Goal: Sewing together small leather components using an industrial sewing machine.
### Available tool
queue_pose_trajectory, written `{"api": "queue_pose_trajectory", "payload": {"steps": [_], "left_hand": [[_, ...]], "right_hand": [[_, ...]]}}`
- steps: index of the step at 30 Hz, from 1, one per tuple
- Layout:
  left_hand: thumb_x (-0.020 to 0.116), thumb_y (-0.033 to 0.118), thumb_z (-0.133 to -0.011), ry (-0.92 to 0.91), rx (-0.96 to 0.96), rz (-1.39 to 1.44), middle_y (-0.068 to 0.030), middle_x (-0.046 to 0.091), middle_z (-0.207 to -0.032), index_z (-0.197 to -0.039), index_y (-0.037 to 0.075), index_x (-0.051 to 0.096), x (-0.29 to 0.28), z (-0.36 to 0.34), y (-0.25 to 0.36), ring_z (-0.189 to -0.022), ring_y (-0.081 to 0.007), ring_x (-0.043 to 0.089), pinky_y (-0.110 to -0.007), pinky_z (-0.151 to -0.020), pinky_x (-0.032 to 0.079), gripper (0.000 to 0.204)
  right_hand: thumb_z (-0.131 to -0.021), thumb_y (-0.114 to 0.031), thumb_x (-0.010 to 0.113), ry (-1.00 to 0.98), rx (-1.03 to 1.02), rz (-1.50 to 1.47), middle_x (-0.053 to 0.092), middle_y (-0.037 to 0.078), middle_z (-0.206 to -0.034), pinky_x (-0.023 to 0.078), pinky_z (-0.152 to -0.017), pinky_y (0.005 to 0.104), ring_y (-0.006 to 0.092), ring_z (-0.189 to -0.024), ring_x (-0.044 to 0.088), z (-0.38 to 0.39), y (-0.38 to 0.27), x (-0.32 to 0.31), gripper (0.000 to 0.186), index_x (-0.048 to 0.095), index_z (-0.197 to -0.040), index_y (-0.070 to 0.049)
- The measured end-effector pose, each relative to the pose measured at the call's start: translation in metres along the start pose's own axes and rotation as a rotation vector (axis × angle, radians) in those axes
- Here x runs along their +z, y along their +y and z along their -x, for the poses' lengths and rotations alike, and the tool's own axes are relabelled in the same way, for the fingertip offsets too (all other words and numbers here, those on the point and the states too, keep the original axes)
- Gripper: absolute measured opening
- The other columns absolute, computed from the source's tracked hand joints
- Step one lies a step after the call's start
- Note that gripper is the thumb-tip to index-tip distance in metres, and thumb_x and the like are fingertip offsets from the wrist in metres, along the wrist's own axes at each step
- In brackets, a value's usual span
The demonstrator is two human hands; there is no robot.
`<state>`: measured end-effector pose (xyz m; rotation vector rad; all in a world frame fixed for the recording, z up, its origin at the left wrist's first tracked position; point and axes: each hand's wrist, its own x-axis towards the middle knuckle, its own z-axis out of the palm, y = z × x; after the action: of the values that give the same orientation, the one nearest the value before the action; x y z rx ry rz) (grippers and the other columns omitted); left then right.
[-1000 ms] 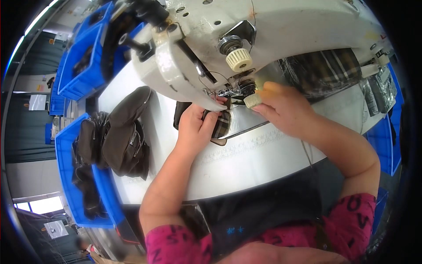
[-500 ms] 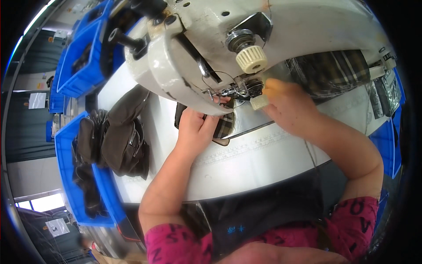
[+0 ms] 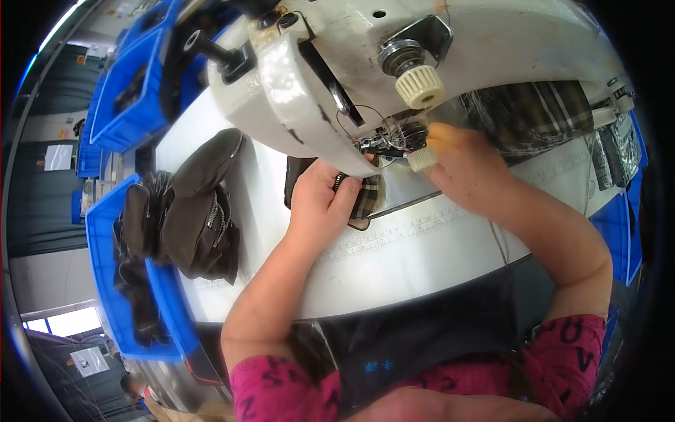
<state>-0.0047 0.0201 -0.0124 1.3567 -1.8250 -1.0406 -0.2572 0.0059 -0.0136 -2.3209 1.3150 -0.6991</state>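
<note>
my left hand (image 3: 318,204) is narrow, holding the plaid fabric (image 3: 367,200) on the surface (image 3: 401,271), just beside the sewing machine (image 3: 278,105) head. my right hand (image 3: 470,169) curls at the small cream knob (image 3: 422,159); fingertips are hidden, so i cannot tell its grip.

Plaid-and-dark cloth (image 3: 368,199), partly hidden; lower cream knob (image 3: 422,159) near, tilted.

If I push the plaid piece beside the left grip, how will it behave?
The plaid piece will probably flex or bunch rather than stay rigid, since it looks like woven cloth. It may slide fairly easily, because the machine bed next to it looks smooth and shiny. Rolling seems unlikely: it lies low beside the left grip.
</note>
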Motion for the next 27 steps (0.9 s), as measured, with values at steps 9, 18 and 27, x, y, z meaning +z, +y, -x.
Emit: {"api": "queue_pose_trajectory", "payload": {"steps": [9, 18, 27], "left_hand": [[0.057, -0.001, -0.095, -0.024, 0.086, -0.073, -0.0123, 0.071, -0.115, -0.108, -0.003, 0.065, 0.0, 0.0, 0.003, -0.097, -0.0165, 0.065, -0.03, -0.088, 0.052, 0.015], [0.059, 0.002, -0.096, 0.016, 0.034, -0.191, -0.0129, 0.073, -0.111, -0.108, 0.0, 0.068, 0.003, 0.004, 0.008, -0.1, -0.0219, 0.067, -0.031, -0.09, 0.051, 0.015], [0.061, 0.006, -0.099, 0.066, -0.07, -0.052, -0.012, 0.071, -0.115, -0.108, -0.001, 0.069, 0.006, 0.004, 0.008, -0.098, -0.0177, 0.065, -0.03, -0.087, 0.052, 0.014]], "right_hand": [[-0.095, -0.021, 0.069, 0.028, -0.006, -0.017, 0.064, 0.012, -0.091, 0.055, -0.072, 0.0443, 0.0346, -0.081, 0.067, 0.001, 0.001, 0.002, 0.023, 0.074, -0.116, -0.012], [-0.094, -0.021, 0.07, 0.052, -0.021, 0.022, 0.066, 0.012, -0.092, 0.055, -0.072, 0.0442, 0.0351, -0.08, 0.067, 0.0, 0.002, 0.003, 0.022, 0.075, -0.114, -0.013], [-0.095, -0.021, 0.069, 0.039, -0.025, -0.059, 0.066, 0.012, -0.091, 0.054, -0.071, 0.0439, 0.0345, -0.079, 0.067, 0.0, 0.004, 0.001, 0.022, 0.075, -0.115, -0.013]]}}
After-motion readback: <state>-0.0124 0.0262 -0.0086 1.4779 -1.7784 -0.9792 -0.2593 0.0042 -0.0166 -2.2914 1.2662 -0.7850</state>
